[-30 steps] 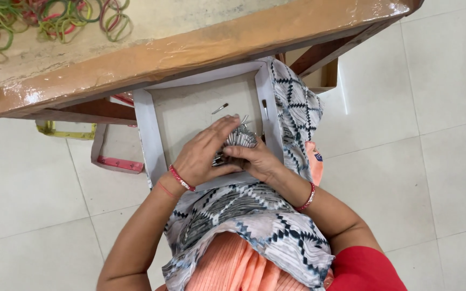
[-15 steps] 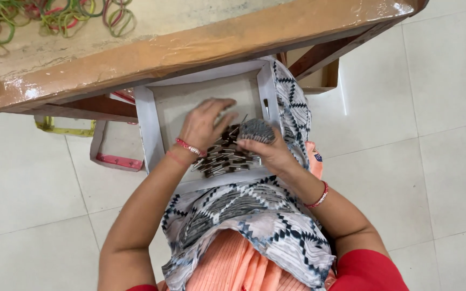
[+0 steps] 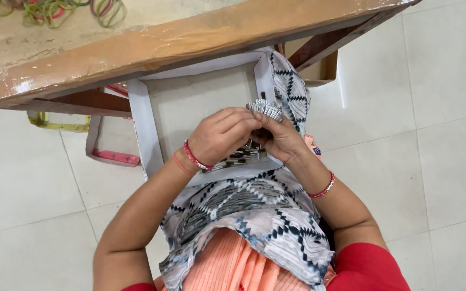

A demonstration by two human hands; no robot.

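Wooden surface (image 3: 152, 46) spans the top of the view, 10 to 2 o'clock, edge wrapped in glossy clear plastic film, top pale and scuffed. Loose rubber bands (image 3: 49, 11), green, yellow and pink, lie at 11 o'clock on it. Dark wood legs and rails show underneath. Floor (image 3: 432, 108) is large off-white glazed tiles with thin grout lines, both sides.

White shallow cardboard tray (image 3: 145, 129) sits on the person's lap below the surface edge, flat matte bottom, low folded walls. At its 6 o'clock end lies a small heap of metal clips (image 3: 241, 157), silvery with dark parts, partly hidden by the hands.

Left hand (image 3: 223, 136) and right hand (image 3: 282, 139) meet over the tray at centre. Both grips are closed, fingers pinched together on a packed bunch of metal clips (image 3: 266, 108), ridged and shiny, fanned out above the fingertips at 12 o'clock of the hands. Red thread and bead bracelets on both wrists.

Grey, white and black geometric-print scarf (image 3: 254, 210) drapes over the lap and up the tray's 3 o'clock wall; soft, crinkled. Peach ribbed fabric and red sleeves at 6 o'clock.

On the floor at 9 o'clock: a white tray with a pink edge (image 3: 109, 153), and a yellow-green frame (image 3: 60, 123) beside it. Brown cardboard box (image 3: 324, 67) at 2 o'clock under the surface.
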